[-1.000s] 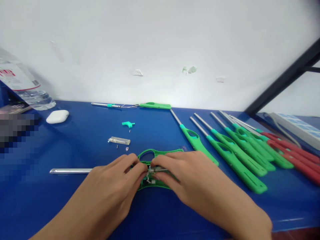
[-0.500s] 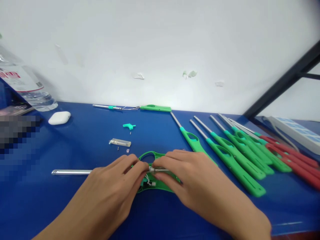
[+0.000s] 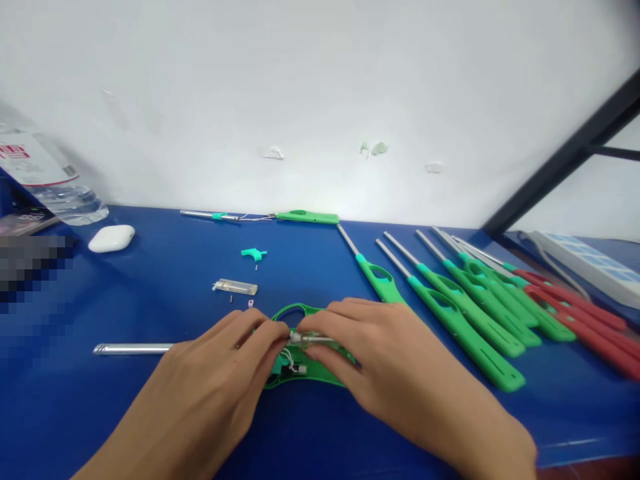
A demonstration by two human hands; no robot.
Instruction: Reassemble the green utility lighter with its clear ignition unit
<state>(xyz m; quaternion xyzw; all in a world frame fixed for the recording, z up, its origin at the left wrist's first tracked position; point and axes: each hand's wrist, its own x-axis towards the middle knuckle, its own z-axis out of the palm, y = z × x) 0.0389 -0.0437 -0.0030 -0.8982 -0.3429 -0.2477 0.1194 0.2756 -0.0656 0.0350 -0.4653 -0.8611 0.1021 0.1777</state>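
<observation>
Over the opened green lighter handle (image 3: 320, 373), my two hands meet fingertip to fingertip. Between them is a clear lighter fuel tank (image 3: 320, 339), pinched by my right hand (image 3: 370, 347). My left hand (image 3: 225, 367) is closed at the tank's pale valve end (image 3: 295, 337); its fingertips hide what exactly they grip. White wires and a small black part (image 3: 293, 369) show in the handle below. The lighter's metal tube (image 3: 133, 349) reaches out leftward from behind my left hand.
Beyond my hands lie another clear fuel tank (image 3: 235, 287), a teal trigger (image 3: 254, 254) and tiny parts. An opened lighter (image 3: 307, 217) lies by the wall. Several green lighters (image 3: 465, 327) and red ones (image 3: 580, 307) are at right. A white case (image 3: 111, 238) and bottle (image 3: 70, 200) stand left.
The whole scene has shifted slightly left in view. My hands keep the same hold, the tank now showing a little more clearly between the fingers.
</observation>
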